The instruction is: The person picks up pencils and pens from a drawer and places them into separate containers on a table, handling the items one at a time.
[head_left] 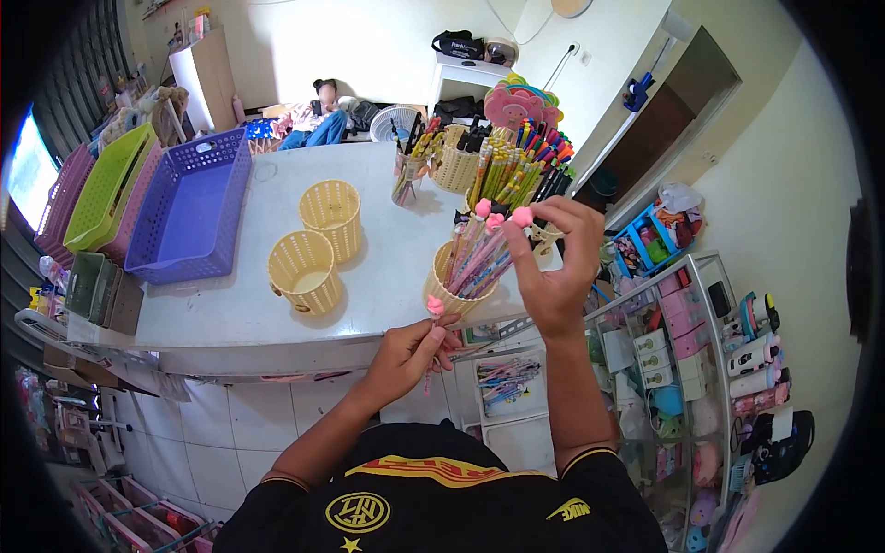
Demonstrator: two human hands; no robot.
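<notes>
My left hand (406, 358) is closed around a pen with a pink figure topper (435, 304), held upright just in front of the table edge. My right hand (564, 286) reaches over a cream woven basket (472, 308) full of pink-topped pens (477, 260). Its thumb and index finger close at the pink topper (522, 217) of one pen that leans among the others. The lower ends of those pens are hidden inside the basket.
Two cream baskets (306, 276) stand mid-table, beside a purple basket (189, 217) and a green basket (109, 198). Colourful pens (521, 170) crowd containers behind my right hand. A stocked shelf (664, 369) stands at right. A person (318, 120) rests at the back wall.
</notes>
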